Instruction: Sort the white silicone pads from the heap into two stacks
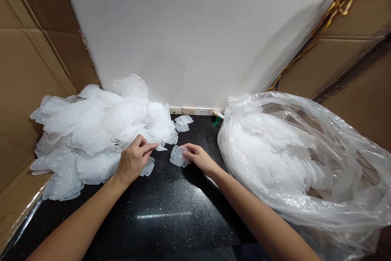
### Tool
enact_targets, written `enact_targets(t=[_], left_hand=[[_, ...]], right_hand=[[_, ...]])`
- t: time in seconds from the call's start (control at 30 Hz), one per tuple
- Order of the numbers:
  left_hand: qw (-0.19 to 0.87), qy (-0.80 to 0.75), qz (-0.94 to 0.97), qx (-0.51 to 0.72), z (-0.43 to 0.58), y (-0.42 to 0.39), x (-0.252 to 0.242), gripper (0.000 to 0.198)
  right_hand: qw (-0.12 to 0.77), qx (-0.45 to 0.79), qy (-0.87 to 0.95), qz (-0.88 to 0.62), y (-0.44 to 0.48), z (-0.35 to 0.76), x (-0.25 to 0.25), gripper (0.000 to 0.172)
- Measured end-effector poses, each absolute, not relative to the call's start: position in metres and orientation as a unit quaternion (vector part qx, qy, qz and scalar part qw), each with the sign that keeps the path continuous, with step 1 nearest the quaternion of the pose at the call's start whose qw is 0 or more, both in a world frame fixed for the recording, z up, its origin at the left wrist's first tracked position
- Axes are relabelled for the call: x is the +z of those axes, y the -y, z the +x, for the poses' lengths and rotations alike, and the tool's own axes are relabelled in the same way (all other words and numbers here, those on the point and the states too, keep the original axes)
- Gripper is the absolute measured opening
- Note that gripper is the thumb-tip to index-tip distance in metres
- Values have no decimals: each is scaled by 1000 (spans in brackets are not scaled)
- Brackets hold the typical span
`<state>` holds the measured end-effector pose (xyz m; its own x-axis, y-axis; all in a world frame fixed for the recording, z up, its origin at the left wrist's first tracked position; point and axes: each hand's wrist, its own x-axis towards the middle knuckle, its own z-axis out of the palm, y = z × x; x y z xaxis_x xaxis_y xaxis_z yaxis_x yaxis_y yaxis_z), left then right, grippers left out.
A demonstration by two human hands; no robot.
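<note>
Between the two hands: a translucent piece (177,156) with a notched outline, its near side in the right hand's grasp, just beside the left fingertips.
Right hand (198,158): nearly closed, thumb and fingers pinching that piece above the black countertop (171,208).
Left hand (133,161): fingers curled, thumb and forefinger drawn together; a pale sliver (161,148) shows at the tips, though I cannot tell whether it is gripped.
Under the left hand: a loose piece (148,168), partly hidden by it.
Left of and beyond the left hand: a broad heap of similar pieces (100,118), overlapping, some at its near edge spilling toward the forearm.
Beyond the right hand: two small pieces (184,119) lying together, with a socket strip (200,111) farther back against the wall (195,37).
Right of the right hand: a clear plastic bag (351,124), mouth wide, holding many overlapping translucent pieces (269,151).
</note>
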<state>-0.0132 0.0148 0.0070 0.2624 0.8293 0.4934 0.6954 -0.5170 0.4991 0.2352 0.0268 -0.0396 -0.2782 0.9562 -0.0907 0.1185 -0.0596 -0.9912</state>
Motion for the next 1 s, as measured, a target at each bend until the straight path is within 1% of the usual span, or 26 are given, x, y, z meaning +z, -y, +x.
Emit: enact_targets(t=[0.07,0.17,0.2,0.27,0.33,0.4,0.57,0.63,0.7,0.77,0.87,0.93,1.0], left_hand=[[261,-475,747,386,-5,-10,11,20],[494,-465,635,369,11,-7,10,14],[550,-461,596,361,15,-6,9,13],[623,-455,531,350,21,-7,4,15],[646,-464,498,346,22,-8,-1,20],[638,-482,490,347,21,-10,-6,26],[634,-486,481,361,21,-13,-8,57],[640,-486,480,352,22,-13,-6,64],[645,-490,484,330,21,-13,-5,62],[637,-512,483,315,19,-14,-5,54],[634,-538,451,324,16,-16,-6,40],[663,-523,423,330,13,-18,-6,33],[698,-488,404,333,12,-19,-7,29]], right_hand=[[396,606,522,-451,-21,244,-40,33],[425,626,478,-447,-17,252,-41,35],[432,627,469,-447,-17,255,-41,35],[447,629,454,-446,-17,259,-42,35],[455,643,434,-438,-17,264,-41,32],[451,676,400,-424,-17,268,-40,31],[430,749,329,-381,-17,272,-40,26],[431,759,317,-370,-17,271,-42,27],[433,766,307,-362,-18,271,-44,30],[433,769,302,-359,-19,271,-45,33],[433,771,298,-359,-19,271,-45,33],[431,772,296,-360,-19,271,-45,32],[430,773,294,-362,-18,271,-44,32]])
